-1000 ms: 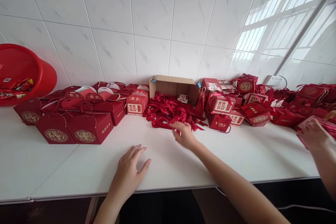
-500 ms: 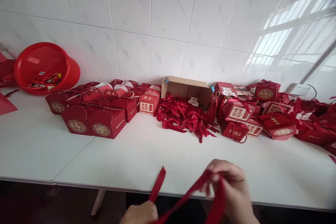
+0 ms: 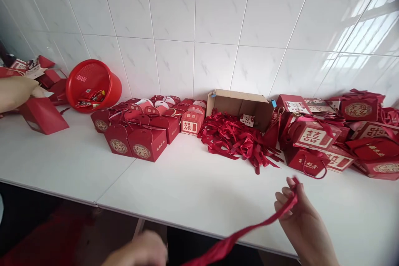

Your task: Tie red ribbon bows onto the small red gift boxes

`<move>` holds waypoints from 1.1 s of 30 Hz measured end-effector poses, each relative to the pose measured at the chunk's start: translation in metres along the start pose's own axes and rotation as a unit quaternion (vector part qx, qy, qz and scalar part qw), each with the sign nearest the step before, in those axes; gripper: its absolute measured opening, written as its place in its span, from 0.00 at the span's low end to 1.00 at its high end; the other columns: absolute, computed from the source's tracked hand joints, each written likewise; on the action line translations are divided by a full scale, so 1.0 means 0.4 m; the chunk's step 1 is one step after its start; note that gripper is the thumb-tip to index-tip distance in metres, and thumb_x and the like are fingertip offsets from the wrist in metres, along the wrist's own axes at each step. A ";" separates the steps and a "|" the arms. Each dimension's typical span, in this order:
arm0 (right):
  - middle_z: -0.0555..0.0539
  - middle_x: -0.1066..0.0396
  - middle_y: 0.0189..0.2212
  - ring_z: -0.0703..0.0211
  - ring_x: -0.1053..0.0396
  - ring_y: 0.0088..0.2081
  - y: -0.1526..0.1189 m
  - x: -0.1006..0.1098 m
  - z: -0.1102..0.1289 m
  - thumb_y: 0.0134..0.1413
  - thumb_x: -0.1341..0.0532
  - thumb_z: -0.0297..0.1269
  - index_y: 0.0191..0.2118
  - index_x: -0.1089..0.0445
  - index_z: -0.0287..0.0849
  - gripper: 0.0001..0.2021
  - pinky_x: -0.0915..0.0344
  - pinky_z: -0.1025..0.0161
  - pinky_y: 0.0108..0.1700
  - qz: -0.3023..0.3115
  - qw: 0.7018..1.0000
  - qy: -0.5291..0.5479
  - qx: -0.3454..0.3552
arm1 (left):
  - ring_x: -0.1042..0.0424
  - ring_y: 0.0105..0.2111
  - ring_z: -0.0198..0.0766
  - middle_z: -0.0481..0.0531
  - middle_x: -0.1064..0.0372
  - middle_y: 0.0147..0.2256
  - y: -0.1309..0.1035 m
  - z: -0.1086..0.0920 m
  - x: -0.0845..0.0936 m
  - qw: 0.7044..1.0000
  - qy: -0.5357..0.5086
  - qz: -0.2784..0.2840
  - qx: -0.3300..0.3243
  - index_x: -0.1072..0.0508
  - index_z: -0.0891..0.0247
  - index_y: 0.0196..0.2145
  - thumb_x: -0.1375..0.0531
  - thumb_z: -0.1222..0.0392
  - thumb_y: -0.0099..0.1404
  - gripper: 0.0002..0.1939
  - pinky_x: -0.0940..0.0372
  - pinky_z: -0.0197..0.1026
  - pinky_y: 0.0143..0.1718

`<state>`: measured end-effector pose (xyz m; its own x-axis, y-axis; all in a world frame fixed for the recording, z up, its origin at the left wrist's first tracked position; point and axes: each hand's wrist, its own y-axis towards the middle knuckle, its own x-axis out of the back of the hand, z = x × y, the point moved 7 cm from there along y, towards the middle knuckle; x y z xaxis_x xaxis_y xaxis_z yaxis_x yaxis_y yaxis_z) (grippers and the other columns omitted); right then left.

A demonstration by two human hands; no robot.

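My right hand [image 3: 299, 212] is raised over the front part of the white table, with a red ribbon [image 3: 249, 229] pinched between thumb and fingers. A short end of it sticks up past the fingertips. The rest slopes down to the left and runs out of the bottom of the picture. Low in front of the table edge is my left hand [image 3: 141, 249], smeared by motion. Its fingers look curled, but I cannot see whether it holds the ribbon. A tangled pile of red ribbons [image 3: 233, 135] spills from an open cardboard box [image 3: 252, 104] behind.
Red gift boxes [image 3: 149, 143] stand in a group left of the pile; more boxes [image 3: 321, 133] are stacked at right. A red plastic basket [image 3: 116, 85] lies tipped, with small packets inside. At far left another person's arm [image 3: 17, 91] reaches over a red box [image 3: 43, 116].
My right hand has moved right and up, drawing the ribbon out longer. My left hand has moved left and down. The view has turned left, bringing the other person's arm into sight.
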<state>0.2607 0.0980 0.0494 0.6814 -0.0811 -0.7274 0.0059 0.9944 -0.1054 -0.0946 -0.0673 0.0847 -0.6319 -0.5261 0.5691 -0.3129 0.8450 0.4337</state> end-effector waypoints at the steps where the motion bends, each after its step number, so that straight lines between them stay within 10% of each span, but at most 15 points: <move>1: 0.54 0.38 0.26 0.71 0.40 0.24 0.003 0.008 -0.002 0.49 0.35 0.44 0.37 0.29 0.45 0.12 0.37 0.75 0.23 -0.008 1.000 -0.003 -0.002 | 0.25 0.37 0.51 0.52 0.25 0.36 0.026 -0.001 0.015 1.000 -0.001 -0.018 0.005 0.29 0.46 0.48 0.47 0.44 0.60 0.19 0.27 0.51 0.33; 7: 0.53 0.35 0.31 0.68 0.34 0.33 -0.013 0.060 0.046 0.45 0.31 0.36 0.39 0.29 0.45 0.13 0.30 0.70 0.36 -0.067 0.993 -0.061 0.071 | 0.32 0.48 0.53 0.61 0.37 0.53 0.308 -0.003 0.103 0.966 0.140 -0.216 0.020 0.43 0.65 0.59 0.43 0.40 0.58 0.38 0.30 0.53 0.45; 11: 0.51 0.35 0.28 0.65 0.35 0.31 -0.027 0.091 0.077 0.46 0.32 0.38 0.34 0.29 0.43 0.09 0.30 0.66 0.33 -0.060 0.992 -0.075 0.084 | 0.41 0.56 0.59 0.53 0.35 0.51 0.416 0.032 0.053 0.946 0.300 -0.115 -0.030 0.33 0.67 0.53 0.51 0.40 0.63 0.31 0.43 0.59 0.56; 16: 0.52 0.43 0.21 0.65 0.42 0.24 -0.039 0.071 0.106 0.49 0.36 0.42 0.27 0.32 0.43 0.09 0.37 0.65 0.25 0.009 0.990 -0.117 0.074 | 0.40 0.57 0.50 0.54 0.32 0.51 0.340 0.017 0.002 0.951 0.259 -0.095 -0.143 0.30 0.65 0.50 0.49 0.48 0.65 0.23 0.43 0.52 0.59; 24: 0.52 0.43 0.16 0.67 0.47 0.21 -0.102 -0.131 0.032 0.54 0.40 0.47 0.20 0.39 0.39 0.19 0.49 0.66 0.26 0.179 0.932 -0.313 -0.026 | 0.51 0.64 0.47 0.49 0.47 0.63 0.134 -0.220 -0.167 0.933 0.122 0.230 -0.247 0.44 0.51 0.61 0.50 0.61 0.67 0.25 0.49 0.57 0.62; 33: 0.54 0.44 0.12 0.70 0.50 0.17 -0.098 -0.246 -0.021 0.53 0.43 0.52 0.17 0.43 0.40 0.23 0.53 0.68 0.22 0.241 0.856 -0.454 -0.061 | 0.49 0.63 0.52 0.54 0.44 0.61 0.147 -0.333 -0.215 0.947 0.093 0.165 -0.258 0.36 0.55 0.55 0.46 0.59 0.63 0.21 0.44 0.57 0.59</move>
<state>0.1873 0.0666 0.1196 0.8715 0.4770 0.1136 -0.4744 0.8788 -0.0510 0.0358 0.0148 0.1546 -0.4835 -0.2893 0.8262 0.2984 0.8328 0.4663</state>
